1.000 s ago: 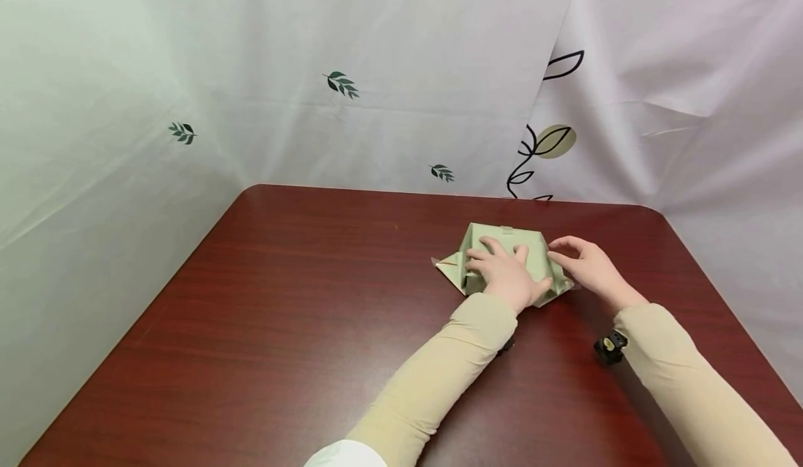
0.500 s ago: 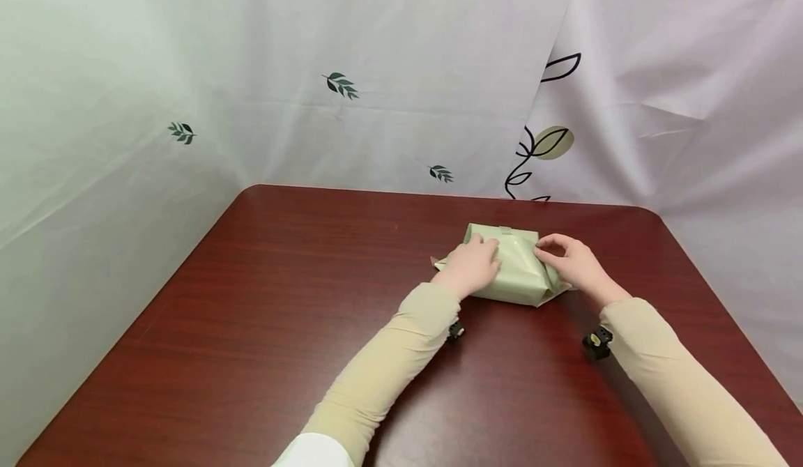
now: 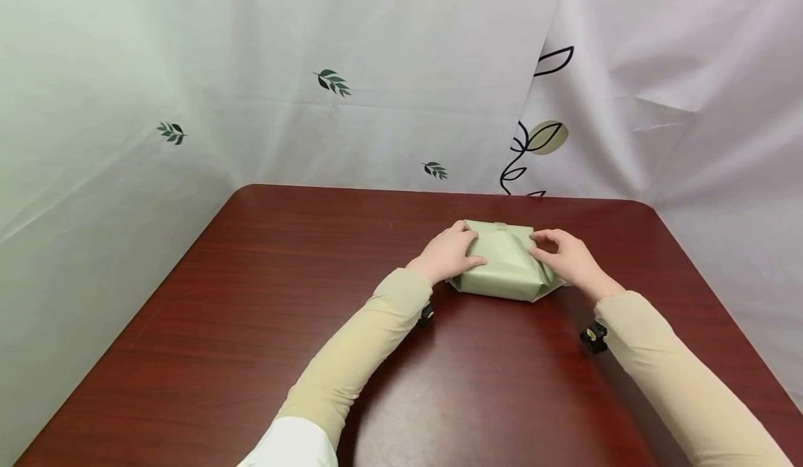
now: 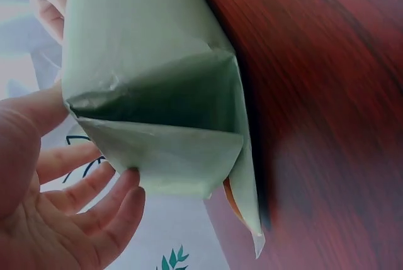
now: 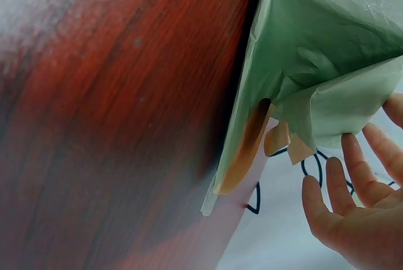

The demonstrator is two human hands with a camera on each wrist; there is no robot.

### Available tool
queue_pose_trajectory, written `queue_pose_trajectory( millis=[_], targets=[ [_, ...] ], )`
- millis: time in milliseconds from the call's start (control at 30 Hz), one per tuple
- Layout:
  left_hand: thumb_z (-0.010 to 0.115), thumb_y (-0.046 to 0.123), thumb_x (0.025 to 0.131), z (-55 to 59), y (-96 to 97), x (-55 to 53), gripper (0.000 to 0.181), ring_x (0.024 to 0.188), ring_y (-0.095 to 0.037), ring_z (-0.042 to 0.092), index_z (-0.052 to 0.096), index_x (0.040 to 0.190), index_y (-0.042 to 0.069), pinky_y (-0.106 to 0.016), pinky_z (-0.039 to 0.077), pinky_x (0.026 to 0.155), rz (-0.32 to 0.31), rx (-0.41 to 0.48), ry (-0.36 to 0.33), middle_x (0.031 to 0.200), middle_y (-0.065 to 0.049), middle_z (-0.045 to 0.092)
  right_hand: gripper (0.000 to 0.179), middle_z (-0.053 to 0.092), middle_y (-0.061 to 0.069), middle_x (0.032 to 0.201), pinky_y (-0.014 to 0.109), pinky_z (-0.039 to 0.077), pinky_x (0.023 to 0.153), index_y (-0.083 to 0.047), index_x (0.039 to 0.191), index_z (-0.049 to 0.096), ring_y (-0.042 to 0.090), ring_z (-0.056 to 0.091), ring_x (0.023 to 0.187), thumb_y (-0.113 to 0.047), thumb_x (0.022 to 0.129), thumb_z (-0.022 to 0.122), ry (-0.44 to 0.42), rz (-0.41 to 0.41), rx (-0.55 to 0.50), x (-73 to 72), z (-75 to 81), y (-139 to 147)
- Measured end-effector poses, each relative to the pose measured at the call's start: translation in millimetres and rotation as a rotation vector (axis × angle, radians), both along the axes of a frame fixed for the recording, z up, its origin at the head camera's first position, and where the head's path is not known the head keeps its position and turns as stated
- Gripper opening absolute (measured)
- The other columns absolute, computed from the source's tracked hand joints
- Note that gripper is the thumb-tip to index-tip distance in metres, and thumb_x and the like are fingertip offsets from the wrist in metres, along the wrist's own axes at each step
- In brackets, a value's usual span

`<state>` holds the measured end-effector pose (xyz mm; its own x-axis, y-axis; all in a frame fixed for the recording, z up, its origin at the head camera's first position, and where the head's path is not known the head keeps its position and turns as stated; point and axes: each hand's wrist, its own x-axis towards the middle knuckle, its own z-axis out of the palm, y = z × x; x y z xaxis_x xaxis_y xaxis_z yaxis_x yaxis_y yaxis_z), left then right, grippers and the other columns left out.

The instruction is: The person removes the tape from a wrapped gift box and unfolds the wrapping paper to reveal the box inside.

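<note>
A package wrapped in pale green paper (image 3: 498,261) lies toward the far right of the table. At its left end, my left hand (image 3: 442,252) rests with the thumb on top and the other fingers by the far corner. The left wrist view shows an unsealed paper fold (image 4: 167,157), its edge touched by my fingertips. My right hand (image 3: 567,259) touches the right end, thumb and index finger apart in a curve. In the right wrist view, fingertips meet another fold (image 5: 343,106), the remaining fingers loosely extended. Orange-brown paper undersides (image 5: 249,150) show there.
The package sits on a dark red wooden table (image 3: 301,300) with rounded far corners. A pale cloth backdrop (image 3: 376,132) with leaf prints hangs behind and beside it. Small black wrist cameras (image 3: 593,337) are worn under the sleeves.
My left hand has slid left from the top of the package to its left end, uncovering the top. The right hand has shifted slightly left, staying at the right end.
</note>
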<state>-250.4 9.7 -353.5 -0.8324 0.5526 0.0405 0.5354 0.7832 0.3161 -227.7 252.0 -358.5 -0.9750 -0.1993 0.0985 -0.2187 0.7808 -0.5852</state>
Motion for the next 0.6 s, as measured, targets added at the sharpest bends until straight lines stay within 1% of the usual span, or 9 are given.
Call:
queue_pose_trajectory(
  millis=[100, 233, 433, 600],
  targets=[
    [0.061, 0.042, 0.090, 0.4, -1.0, -1.5, 0.053, 0.116, -0.022, 0.050, 0.055, 0.131, 0.008, -0.029, 0.041, 0.098, -0.019, -0.013, -0.001, 0.130, -0.009, 0.048, 0.041, 0.054, 0.026, 0.124, 0.054, 0.039, 0.094, 0.004, 0.125, 0.056, 0.041, 0.049, 0.115, -0.020, 0.093, 0.060, 0.024, 0.012, 0.018, -0.4, -1.8, 0.5],
    [0.061, 0.041, 0.090, 1.7, -2.2, -3.6, 0.055, 0.121, -0.022, 0.047, 0.053, 0.132, 0.008, -0.028, 0.038, 0.101, -0.042, -0.013, -0.024, 0.133, -0.010, 0.045, 0.042, 0.055, 0.026, 0.121, 0.053, 0.040, 0.092, 0.006, 0.125, 0.056, 0.040, 0.051, 0.111, -0.019, 0.093, 0.060, 0.052, 0.039, 0.033, -2.2, -3.3, 1.0],
    [0.065, 0.041, 0.088, 3.4, -4.3, -6.2, 0.064, 0.124, -0.023, 0.046, 0.047, 0.138, 0.006, -0.029, 0.038, 0.103, -0.075, 0.002, -0.068, 0.137, -0.012, 0.042, 0.043, 0.056, 0.027, 0.119, 0.052, 0.042, 0.091, 0.008, 0.125, 0.055, 0.040, 0.053, 0.109, -0.019, 0.092, 0.061, 0.067, 0.075, 0.055, -2.6, -2.8, 1.7],
    [0.068, 0.042, 0.085, 5.1, -5.9, -7.6, 0.071, 0.123, -0.021, 0.047, 0.043, 0.141, 0.006, -0.028, 0.038, 0.102, -0.096, -0.002, -0.094, 0.139, -0.011, 0.039, 0.040, 0.058, 0.027, 0.116, 0.053, 0.040, 0.092, 0.008, 0.121, 0.059, 0.041, 0.051, 0.108, -0.019, 0.091, 0.063, 0.112, 0.113, 0.104, -0.2, -1.9, 3.2]
  ],
)
